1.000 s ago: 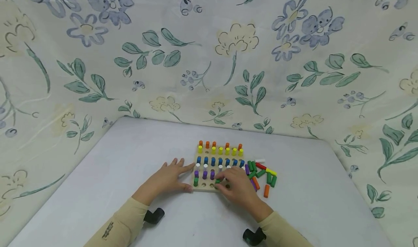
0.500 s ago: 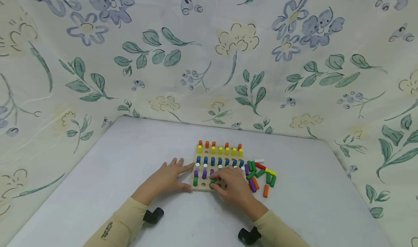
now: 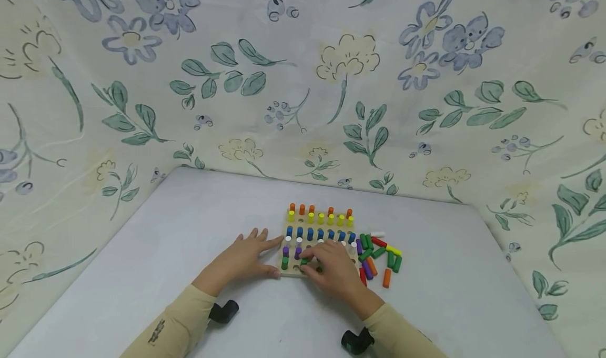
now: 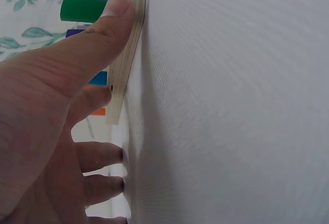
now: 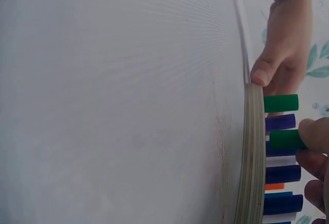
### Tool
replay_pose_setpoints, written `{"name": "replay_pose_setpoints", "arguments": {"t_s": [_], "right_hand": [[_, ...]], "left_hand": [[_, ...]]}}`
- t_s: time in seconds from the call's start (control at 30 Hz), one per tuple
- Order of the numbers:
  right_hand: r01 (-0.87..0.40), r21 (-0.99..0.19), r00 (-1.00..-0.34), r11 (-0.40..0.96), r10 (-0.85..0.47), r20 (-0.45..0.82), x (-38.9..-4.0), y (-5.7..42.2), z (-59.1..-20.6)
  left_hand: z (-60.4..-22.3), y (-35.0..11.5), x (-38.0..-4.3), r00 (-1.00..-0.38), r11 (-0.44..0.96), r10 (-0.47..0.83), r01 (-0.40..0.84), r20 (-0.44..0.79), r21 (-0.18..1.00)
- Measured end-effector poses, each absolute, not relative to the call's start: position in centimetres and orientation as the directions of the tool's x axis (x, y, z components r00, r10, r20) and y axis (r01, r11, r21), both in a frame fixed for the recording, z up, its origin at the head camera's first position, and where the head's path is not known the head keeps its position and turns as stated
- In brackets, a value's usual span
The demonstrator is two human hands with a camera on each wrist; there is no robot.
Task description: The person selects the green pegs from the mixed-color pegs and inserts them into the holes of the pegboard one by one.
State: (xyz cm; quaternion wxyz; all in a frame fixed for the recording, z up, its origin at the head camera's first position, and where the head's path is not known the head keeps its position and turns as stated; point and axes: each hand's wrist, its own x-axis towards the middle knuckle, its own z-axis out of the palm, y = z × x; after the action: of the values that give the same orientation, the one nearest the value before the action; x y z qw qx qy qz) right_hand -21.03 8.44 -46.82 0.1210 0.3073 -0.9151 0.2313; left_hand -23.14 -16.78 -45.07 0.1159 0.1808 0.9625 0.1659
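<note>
A wooden pegboard (image 3: 292,275) stands on the table with rows of orange, yellow, blue, white and purple pegs. My left hand (image 3: 242,258) has its fingers spread at the board's left side; its thumb (image 4: 117,7) touches the board's edge in the left wrist view. With thumb and fingertips, my right hand (image 3: 337,269) pinches a green peg (image 5: 286,140) over the front row. In the right wrist view that peg's lower end sits just off the board's face. Another green peg (image 3: 284,263) stands in the front-left corner hole. My right hand hides part of the purple and white rows.
Loose pegs lie right of the board: several green ones, an orange peg (image 3: 386,278), a yellow peg (image 3: 394,250), a white peg (image 3: 377,234), and red and purple ones. A black device (image 3: 224,311) is at the left wrist, another (image 3: 356,342) at the right.
My right hand has moved left along the front row, carrying the green peg. More of the red peg beside the board now shows. The left hand stays put.
</note>
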Motion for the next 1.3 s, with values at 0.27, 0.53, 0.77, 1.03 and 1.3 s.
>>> {"name": "replay_pose_setpoints", "arguments": {"t_s": [0.27, 0.53, 0.77, 1.03, 1.3], "right_hand": [[-0.626, -0.364, -0.778, 0.689, -0.518, 0.356, -21.2, 7.9, -46.7], [-0.626, -0.359, -0.777, 0.692, -0.52, 0.355, -21.3, 7.5, -46.7], [-0.621, -0.332, -0.781, 0.71, -0.528, 0.334, -21.4, 7.3, -46.8], [-0.614, -0.308, -0.788, 0.727, -0.537, 0.301, -21.3, 7.2, -46.6], [-0.612, -0.296, -0.789, 0.733, -0.538, 0.296, -21.2, 7.2, -46.7]], "left_hand": [[-45.0, -16.7, -23.1, -0.907, 0.882, 0.385, 0.307, -0.169, 0.358], [-45.2, -16.9, -23.2, -0.909, 0.875, 0.384, 0.302, -0.161, 0.38], [-45.2, -16.8, -23.1, -0.911, 0.875, 0.383, 0.302, -0.156, 0.379], [-45.3, -16.8, -23.1, -0.912, 0.876, 0.38, 0.3, -0.158, 0.377], [-45.4, -16.9, -23.2, -0.912, 0.879, 0.378, 0.3, -0.159, 0.371]]}}
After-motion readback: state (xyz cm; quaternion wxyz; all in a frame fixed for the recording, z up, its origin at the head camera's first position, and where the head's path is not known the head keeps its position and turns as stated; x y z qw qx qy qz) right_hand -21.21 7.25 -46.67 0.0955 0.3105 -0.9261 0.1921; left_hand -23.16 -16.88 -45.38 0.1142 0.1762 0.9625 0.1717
